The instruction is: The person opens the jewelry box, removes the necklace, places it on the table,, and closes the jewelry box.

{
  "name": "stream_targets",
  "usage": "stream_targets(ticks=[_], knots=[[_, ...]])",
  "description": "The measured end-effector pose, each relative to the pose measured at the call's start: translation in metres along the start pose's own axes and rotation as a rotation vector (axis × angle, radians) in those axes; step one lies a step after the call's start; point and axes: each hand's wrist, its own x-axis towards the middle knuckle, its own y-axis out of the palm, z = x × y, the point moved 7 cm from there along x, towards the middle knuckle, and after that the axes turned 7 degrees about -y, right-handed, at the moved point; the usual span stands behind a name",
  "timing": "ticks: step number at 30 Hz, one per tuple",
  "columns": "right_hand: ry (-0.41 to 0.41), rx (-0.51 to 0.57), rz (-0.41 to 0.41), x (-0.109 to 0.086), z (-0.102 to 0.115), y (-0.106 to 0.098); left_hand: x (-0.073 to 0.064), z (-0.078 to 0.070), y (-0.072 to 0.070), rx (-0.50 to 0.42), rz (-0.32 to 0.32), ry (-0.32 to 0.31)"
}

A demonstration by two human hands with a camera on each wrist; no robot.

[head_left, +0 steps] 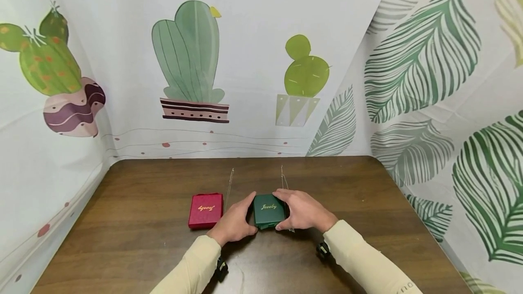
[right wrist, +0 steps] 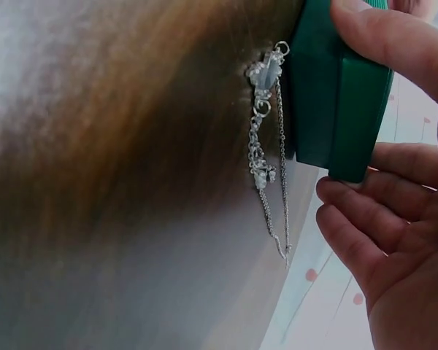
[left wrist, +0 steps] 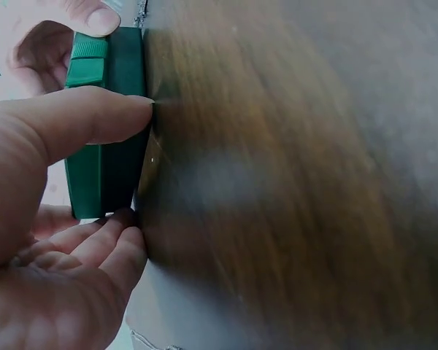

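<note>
A dark green jewelry box (head_left: 268, 210) with gold "Jewelry" lettering lies on the table between both hands. My left hand (head_left: 234, 222) holds its left side, the thumb across the near side and the fingers at the end and behind. On the right side my right hand (head_left: 304, 211) grips it in the same way, thumb in front. A green ribbon bow (left wrist: 87, 69) shows on the box's near side in the left wrist view. Close beside the box, partly hidden under my right hand in the head view, lies a silver chain necklace (right wrist: 266, 146) with a sparkling pendant.
A red jewelry box (head_left: 205, 211), its lettering upside down, lies left of my left hand. Another thin chain (head_left: 230, 185) stretches along the brown wooden table (head_left: 143, 226) between the boxes. A printed cloth (head_left: 253, 58) hangs behind the table's far edge.
</note>
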Motion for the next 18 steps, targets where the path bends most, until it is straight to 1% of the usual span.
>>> stream_targets(ticks=[4, 7, 12, 18], knots=[[0.001, -0.022, -0.001, 0.0004, 0.0006, 0.0014, -0.0003, 0.0005, 0.0, -0.003, 0.003, 0.002], [0.001, -0.025, -0.008, -0.0006, 0.0015, 0.0023, -0.0008, -0.0009, 0.0, -0.008, 0.001, 0.012], [0.004, -0.023, -0.023, -0.0023, 0.0023, 0.0046, -0.0017, -0.003, -0.0002, -0.005, 0.015, 0.013], [0.012, -0.01, -0.032, -0.0044, 0.0014, 0.0074, 0.0002, -0.0036, -0.0045, -0.013, 0.021, -0.014]])
